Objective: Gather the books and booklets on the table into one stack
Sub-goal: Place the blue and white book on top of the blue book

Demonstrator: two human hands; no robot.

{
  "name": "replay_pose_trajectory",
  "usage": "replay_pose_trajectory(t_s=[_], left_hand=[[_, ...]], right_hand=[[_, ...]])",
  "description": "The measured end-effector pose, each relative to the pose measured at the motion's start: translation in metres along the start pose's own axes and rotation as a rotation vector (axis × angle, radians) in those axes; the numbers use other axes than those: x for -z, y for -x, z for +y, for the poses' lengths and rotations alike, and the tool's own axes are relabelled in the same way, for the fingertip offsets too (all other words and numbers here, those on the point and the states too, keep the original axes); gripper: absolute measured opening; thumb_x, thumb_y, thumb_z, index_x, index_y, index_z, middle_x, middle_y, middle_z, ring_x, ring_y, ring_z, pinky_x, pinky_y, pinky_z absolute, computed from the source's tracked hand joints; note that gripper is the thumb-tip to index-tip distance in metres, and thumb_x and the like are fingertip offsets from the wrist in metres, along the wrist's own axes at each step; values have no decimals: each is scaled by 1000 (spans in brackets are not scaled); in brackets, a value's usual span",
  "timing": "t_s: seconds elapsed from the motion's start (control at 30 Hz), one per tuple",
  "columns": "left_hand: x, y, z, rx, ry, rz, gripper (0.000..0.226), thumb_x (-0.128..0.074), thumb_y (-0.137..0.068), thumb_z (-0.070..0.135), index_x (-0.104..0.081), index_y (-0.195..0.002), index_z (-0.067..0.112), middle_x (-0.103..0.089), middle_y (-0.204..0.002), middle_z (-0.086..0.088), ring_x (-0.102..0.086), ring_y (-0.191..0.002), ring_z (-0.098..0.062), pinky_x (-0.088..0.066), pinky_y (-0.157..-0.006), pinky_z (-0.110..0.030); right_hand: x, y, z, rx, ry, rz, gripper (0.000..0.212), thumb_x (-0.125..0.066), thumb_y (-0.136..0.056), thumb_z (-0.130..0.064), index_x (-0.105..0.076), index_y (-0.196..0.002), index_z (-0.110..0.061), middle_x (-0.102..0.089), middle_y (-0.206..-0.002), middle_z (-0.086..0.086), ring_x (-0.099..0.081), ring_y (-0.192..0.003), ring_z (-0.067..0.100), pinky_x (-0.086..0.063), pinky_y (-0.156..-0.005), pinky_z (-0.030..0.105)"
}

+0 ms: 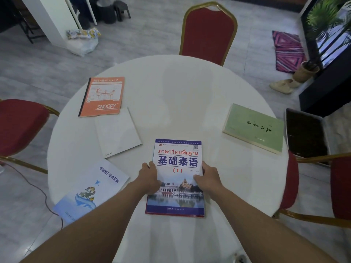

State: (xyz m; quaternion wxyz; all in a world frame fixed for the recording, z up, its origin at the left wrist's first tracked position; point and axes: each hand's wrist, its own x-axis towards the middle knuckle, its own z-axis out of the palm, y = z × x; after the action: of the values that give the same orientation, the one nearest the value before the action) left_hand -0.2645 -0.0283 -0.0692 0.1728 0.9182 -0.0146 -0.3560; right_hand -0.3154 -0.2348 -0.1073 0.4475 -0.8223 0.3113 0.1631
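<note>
A Thai-language textbook [177,160] with a palace photo on its cover lies near the front of the round white table [190,95]. My left hand [149,177] grips its left edge and my right hand [209,176] grips its right edge. An orange Snoopy notebook [103,96] lies at the far left. A white booklet [117,131] sits just below it. A light-blue booklet [91,188] with a plane drawing hangs over the table's near-left edge. A green book [253,128] rests at the right edge.
Red chairs with gold frames stand at the far side [208,31], the left [19,126] and the right [340,185]. A dark tray [305,133] sits on the right chair. A cable [38,188] runs across the floor at left.
</note>
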Motion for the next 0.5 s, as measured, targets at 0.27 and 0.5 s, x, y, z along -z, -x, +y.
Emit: replay_pose_trajectory(t_s=[0.27,0.5], left_hand=[[7,4,-6,-71,-1,-17,73,-68,-90,31,-24,-145,10,-33,-142,-11,-44,-128,-27,-49,-100,-39],[47,-4,-24,-134,-21,78,57,-49,-99,29,-28,-146,6,-36,-146,-16,-42,-133,-32,-38,-107,-40]], right_hand=[[2,1,-8,-28,29,0,46,-68,-82,-10,-60,-120,-33,-61,-124,8,-65,-98,24,-63,-82,43],[8,-4,-51,-19,147,134,58,-69,-91,-21,-45,-143,-18,-46,-132,13,-56,-118,30,-52,-94,36]])
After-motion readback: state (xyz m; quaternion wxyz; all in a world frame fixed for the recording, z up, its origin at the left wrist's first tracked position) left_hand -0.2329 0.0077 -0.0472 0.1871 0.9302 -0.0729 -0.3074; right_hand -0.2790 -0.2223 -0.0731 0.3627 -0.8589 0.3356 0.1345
